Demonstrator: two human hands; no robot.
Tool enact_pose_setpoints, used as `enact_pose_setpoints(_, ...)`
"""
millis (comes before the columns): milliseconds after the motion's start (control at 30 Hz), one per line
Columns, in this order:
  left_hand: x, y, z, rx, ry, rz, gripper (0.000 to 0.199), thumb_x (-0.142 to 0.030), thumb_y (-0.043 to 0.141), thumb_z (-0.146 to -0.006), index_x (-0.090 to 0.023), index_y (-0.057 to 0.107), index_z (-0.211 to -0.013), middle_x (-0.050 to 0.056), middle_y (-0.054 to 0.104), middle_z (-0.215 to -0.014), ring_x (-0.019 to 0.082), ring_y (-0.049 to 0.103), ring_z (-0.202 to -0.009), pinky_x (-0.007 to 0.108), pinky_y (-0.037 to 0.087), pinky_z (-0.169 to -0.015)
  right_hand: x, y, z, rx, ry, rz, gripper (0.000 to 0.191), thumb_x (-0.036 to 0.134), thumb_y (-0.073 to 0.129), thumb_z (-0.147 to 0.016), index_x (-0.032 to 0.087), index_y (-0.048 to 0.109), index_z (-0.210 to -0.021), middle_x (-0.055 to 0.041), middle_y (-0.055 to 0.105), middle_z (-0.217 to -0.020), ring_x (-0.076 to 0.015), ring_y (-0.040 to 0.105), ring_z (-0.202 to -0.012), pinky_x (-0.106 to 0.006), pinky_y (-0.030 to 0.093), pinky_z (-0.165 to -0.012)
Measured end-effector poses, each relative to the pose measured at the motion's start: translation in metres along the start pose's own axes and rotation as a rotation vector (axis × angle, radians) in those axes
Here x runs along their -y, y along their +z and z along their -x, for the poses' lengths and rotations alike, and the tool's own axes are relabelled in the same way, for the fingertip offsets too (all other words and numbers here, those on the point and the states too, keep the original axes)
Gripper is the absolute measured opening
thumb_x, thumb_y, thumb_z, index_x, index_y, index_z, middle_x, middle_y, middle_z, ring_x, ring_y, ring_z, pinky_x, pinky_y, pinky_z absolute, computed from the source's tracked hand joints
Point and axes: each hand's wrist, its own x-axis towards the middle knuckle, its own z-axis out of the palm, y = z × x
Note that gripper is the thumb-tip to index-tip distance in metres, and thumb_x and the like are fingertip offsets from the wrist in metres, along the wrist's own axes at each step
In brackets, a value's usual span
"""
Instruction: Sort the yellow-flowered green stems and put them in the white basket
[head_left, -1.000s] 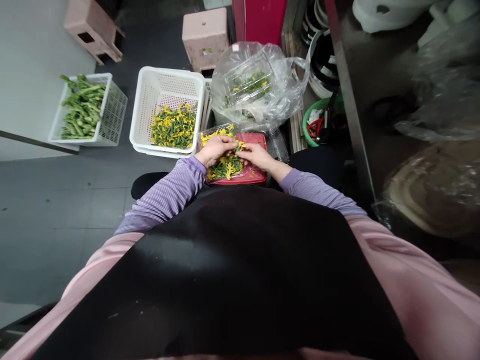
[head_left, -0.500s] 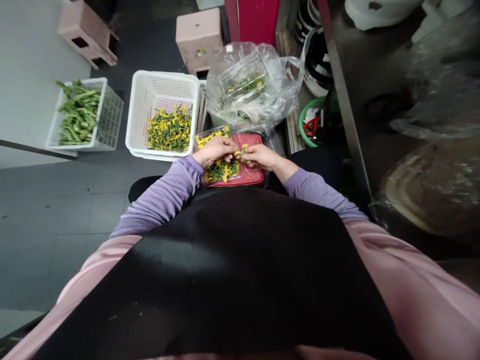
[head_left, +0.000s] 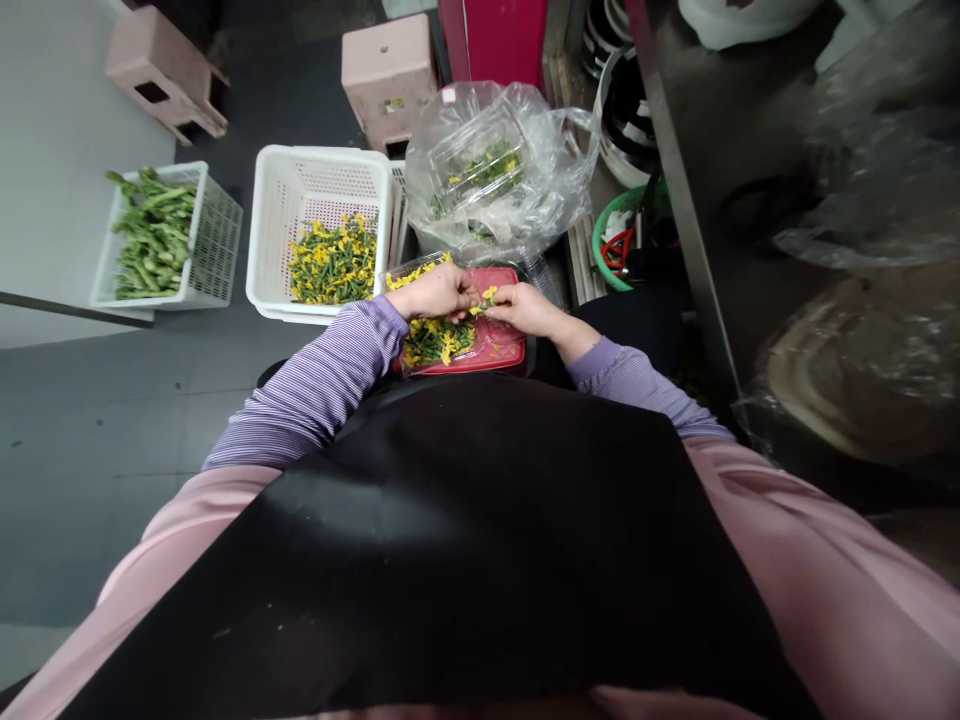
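Note:
My right hand pinches a small yellow-flowered green sprig over a red lid or tray. Close beside it on the left, my left hand has its fingertips pressed together; what lies between them is too small to make out. Under and around my left hand, a clear plastic box holds a heap of similar yellow-flowered sprigs, partly hidden by the hand. A few yellow bits lie on the red surface.
A white basket with more yellow-flowered sprigs stands left; beyond it is a basket of green stalks. A clear plastic bag with a clear box lies ahead. Pink stools, a green basin and a metal-edged shelf stand around.
The view has shifted slightly. My hands have drawn a little apart, and the sprig stays in my right fingertips.

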Motion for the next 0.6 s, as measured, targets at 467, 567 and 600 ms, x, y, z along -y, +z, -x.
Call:
enact_pose_setpoints(467,-0.001,0.041,0.002,-0.201,-0.079,0.312,0.023,-0.015,0.061,-0.095,-0.012,0.06,-0.073,-0.001,0.061,-0.055,0.007,0.054,-0.045,0.017,0.045,-0.049,0.02,-0.007,0.004,-0.252,0.515,-1.068,0.021,0.012,0.057,-0.101,0.016,0.063,-0.081,0.0025,0.062,-0.056,-0.007,0.058,-0.051,-0.015,0.048,-0.05)
enact_pose_setpoints(567,-0.001,0.05,0.007,-0.141,-0.043,0.317,0.021,-0.016,0.067,-0.092,-0.012,0.061,-0.072,-0.002,0.058,-0.05,0.006,0.052,-0.042,0.017,0.043,-0.047,0.019,-0.003,0.003,-0.245,0.527,-1.102,0.021,0.016,0.056,-0.102,0.016,0.063,-0.082,0.0009,0.064,-0.058,-0.0084,0.061,-0.053,-0.017,0.05,-0.053)
enact_pose_setpoints(600,-0.001,0.052,0.007,-0.149,-0.042,0.31,0.022,-0.014,0.067,-0.091,-0.012,0.06,-0.07,-0.003,0.057,-0.048,0.006,0.051,-0.04,0.016,0.041,-0.046,0.018,-0.002,0.003,-0.231,0.53,-1.106,0.02,0.017,0.057,-0.102,0.016,0.064,-0.083,0.0003,0.065,-0.059,-0.0089,0.061,-0.053,-0.018,0.051,-0.054)
